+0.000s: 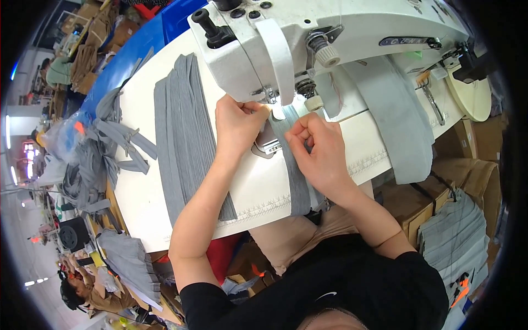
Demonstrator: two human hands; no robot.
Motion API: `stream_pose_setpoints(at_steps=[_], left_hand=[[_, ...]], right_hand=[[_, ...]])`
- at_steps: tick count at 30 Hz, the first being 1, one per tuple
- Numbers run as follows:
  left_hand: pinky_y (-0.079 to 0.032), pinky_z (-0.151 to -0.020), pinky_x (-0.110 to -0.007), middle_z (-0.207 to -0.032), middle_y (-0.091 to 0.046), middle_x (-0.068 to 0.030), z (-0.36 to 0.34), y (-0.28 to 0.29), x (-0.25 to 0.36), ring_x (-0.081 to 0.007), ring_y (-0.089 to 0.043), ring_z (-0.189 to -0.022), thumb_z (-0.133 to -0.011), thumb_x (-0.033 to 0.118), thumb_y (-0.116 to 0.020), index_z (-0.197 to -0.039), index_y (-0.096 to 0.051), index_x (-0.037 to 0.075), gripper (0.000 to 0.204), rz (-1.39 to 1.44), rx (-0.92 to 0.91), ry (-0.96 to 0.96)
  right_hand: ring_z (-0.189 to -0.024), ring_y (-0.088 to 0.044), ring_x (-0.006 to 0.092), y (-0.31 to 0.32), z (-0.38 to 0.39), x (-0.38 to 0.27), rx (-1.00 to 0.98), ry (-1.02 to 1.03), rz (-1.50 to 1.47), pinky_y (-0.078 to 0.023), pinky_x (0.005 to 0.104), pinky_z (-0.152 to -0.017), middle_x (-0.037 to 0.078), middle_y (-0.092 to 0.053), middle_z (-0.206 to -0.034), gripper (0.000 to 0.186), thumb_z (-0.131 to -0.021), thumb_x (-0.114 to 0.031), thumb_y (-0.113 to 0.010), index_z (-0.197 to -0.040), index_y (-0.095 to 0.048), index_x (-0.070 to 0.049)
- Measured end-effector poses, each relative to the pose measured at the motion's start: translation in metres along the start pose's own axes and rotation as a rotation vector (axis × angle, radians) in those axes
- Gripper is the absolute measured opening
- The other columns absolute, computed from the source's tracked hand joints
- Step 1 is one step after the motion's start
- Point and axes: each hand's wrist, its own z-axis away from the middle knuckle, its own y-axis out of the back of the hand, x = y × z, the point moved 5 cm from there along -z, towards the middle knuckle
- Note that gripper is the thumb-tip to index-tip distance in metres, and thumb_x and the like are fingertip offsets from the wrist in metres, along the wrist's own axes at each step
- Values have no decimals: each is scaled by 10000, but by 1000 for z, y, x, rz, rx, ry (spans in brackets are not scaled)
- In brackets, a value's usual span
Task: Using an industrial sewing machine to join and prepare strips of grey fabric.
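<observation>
A white sewing machine (pixel 247 60) stands over the table, its lit needle area just above my two hands. Under it runs a grey fabric strip (pixel 297 181), which hangs toward the table's front edge. My left hand (pixel 239 125) is closed at the left of the needle area, thumb and fingers pressed together; what they pinch is hidden under the machine head. On the other side, my right hand (pixel 323 151) pinches at the strip's right edge with thumb and forefinger, the other fingers curled. A metal plate (pixel 269 144) lies between the hands, beside the strip.
Left of my forearm lies a stack of long grey strips (pixel 184 132). A wide grey fabric piece (pixel 393 121) drapes over the table's right edge, near a pair of metal snips (pixel 434 104). Tangled grey strips (pixel 91 165) hang at the far left. Other people work beyond.
</observation>
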Motion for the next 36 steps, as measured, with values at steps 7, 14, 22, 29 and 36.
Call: stream_pose_setpoints(at_steps=[7,14,22,29,36], left_hand=[[-468,-566,-257,-744,-722,-72,8,-2,2,-78,-561,-589,-739,21,-750,-973,-677,-44,254,-6,54,73],[-447,-559,-262,-742,-718,-57,9,-2,2,-76,-537,-579,-744,40,-754,-947,-685,-30,226,-40,64,51],[-428,-564,-256,-723,-696,-35,14,-4,1,-73,-500,-568,-756,40,-742,-949,-694,-19,207,-25,95,46],[-417,-561,-247,-716,-687,-20,16,-8,2,-57,-484,-564,-755,21,-733,-974,-691,-4,224,65,165,34],[-434,-570,-265,-721,-690,-26,15,-6,2,-66,-514,-578,-747,20,-731,-974,-687,0,232,12,182,25]], right_hand=[[-699,-607,204,2,-2,-3,-17,10,-3,-395,373,-806,-11,-607,-695,136,-882,-72,-708,-926,-579,-87],[-885,-613,305,6,-1,0,49,-9,5,-466,424,-809,116,-625,-960,181,-903,-35,-663,-1075,-612,-12],[-1058,-551,322,8,1,-4,-58,237,258,-507,408,-895,132,-572,-1147,270,-879,10,-641,-1148,-651,29],[-1045,-551,313,10,2,-5,-57,216,242,-506,400,-890,123,-571,-1133,261,-874,14,-644,-1134,-661,24],[-1018,-561,312,11,3,-11,-21,237,292,-500,406,-851,124,-589,-1158,315,-879,37,-630,-1177,-683,-50]])
